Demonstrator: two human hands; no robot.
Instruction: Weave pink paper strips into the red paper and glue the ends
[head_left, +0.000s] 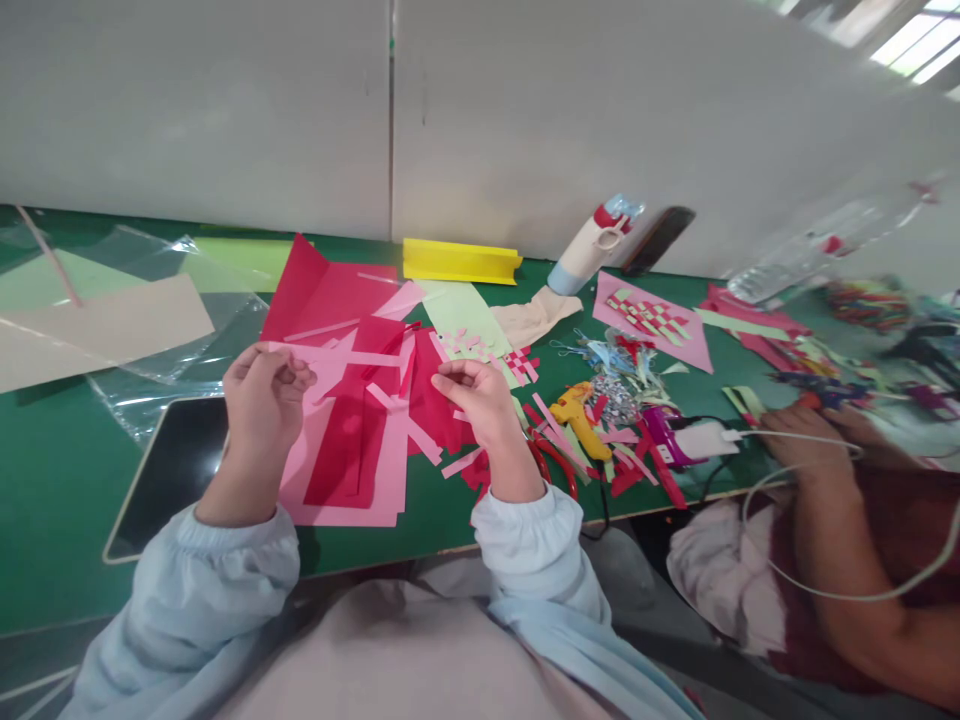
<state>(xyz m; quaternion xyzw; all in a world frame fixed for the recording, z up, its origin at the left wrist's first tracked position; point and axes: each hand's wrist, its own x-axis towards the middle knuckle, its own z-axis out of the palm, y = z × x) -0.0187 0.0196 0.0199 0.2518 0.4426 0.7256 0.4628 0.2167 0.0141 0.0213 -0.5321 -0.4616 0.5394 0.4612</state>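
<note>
Grey wall panels are seen behind a green table, on which sheets and cut strips of coloured paper are spread. Near the front edge, the left hand is raised over the paper, its fingers bent in toward the thumb. From behind that hand a pale pink strip is extended to the right, toward the other hand; whether it is gripped cannot be determined. The right hand is held with thumb and forefinger brought close together; whether anything is pinched there cannot be made out. Below and between the hands, red sheets are laid on larger pink sheets. A dark-screened tablet is partly covered from view by the left arm. Beyond the hands, a folded yellow piece is placed near the panels. To the right, a yellow glue gun is surrounded by paper scraps, and a woven red-and-green piece is noted on a pink sheet. At the far right, a co-worker's hand is observed beside a white cable.
</note>
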